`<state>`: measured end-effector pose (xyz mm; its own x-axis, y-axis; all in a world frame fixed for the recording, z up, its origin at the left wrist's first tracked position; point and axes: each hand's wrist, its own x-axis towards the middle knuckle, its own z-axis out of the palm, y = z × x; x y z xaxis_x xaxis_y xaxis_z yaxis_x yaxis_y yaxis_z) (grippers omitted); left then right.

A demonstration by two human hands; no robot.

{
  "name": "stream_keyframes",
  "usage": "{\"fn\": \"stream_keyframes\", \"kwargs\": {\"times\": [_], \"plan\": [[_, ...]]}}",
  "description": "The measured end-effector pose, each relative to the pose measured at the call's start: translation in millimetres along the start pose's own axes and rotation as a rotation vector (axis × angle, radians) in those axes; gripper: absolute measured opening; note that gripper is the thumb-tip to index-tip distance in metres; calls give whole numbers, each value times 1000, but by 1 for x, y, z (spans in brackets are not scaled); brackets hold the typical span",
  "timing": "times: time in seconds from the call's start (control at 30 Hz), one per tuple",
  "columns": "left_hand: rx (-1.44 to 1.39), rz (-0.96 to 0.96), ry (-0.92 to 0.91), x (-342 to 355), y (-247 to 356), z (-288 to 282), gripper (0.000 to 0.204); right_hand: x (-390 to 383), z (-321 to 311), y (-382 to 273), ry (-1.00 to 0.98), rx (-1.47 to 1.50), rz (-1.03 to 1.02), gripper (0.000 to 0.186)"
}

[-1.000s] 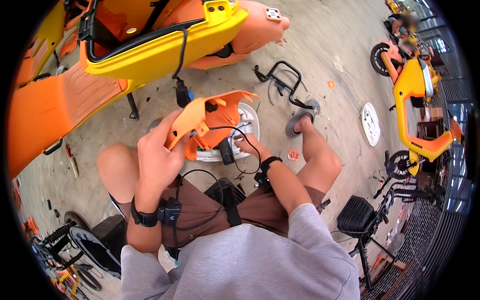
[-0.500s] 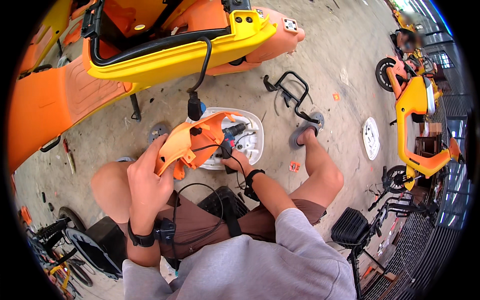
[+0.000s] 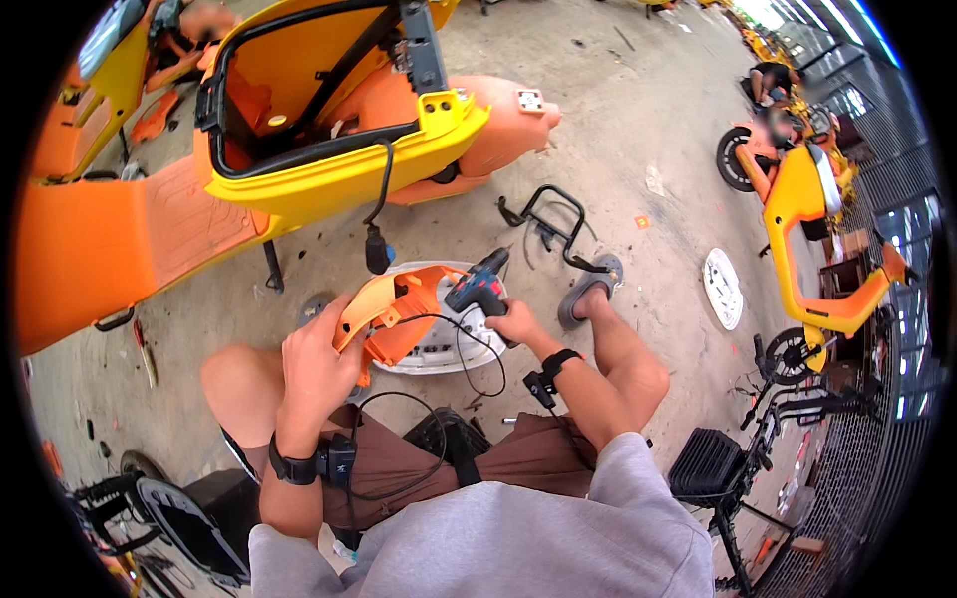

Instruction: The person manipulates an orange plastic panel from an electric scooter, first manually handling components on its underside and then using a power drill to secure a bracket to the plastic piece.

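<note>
Ahead and left of both grips, a yellow-and-orange scooter (image 3: 309, 187) stands with its storage compartment open. Just beyond the hands lies a white plastic cover (image 3: 483, 344). The left hand (image 3: 321, 359) pinches an orange fairing panel (image 3: 421, 291) by its near edge—already separate from the scooter. The right hand (image 3: 516, 324) wraps a cordless drill (image 3: 477, 291), chuck pointing away: no screw being driven—whether any remain, I cannot tell.
</note>
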<state>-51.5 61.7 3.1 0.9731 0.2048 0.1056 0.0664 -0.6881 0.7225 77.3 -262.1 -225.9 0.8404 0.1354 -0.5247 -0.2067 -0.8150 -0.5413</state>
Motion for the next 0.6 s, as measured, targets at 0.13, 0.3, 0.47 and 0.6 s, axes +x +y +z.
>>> {"fn": "stream_keyframes", "kwargs": {"times": [0.13, 0.3, 0.47, 0.6], "plan": [[-24, 51, 2, 1, 9, 8, 31, -29, -87, -10, 119, 294, 9, 59], [-75, 40, -23, 1, 24, 19, 27, -116, -175, -38, -220, 1449, -362, 72], [-221, -40, -52, 12, 40, 23, 25, -163, -212, -84, -93, 1513, -291, 55], [-501, -211, -103, 23, 24, 44, 31, -165, -182, -99, 212, 1367, -299, 38]]}}
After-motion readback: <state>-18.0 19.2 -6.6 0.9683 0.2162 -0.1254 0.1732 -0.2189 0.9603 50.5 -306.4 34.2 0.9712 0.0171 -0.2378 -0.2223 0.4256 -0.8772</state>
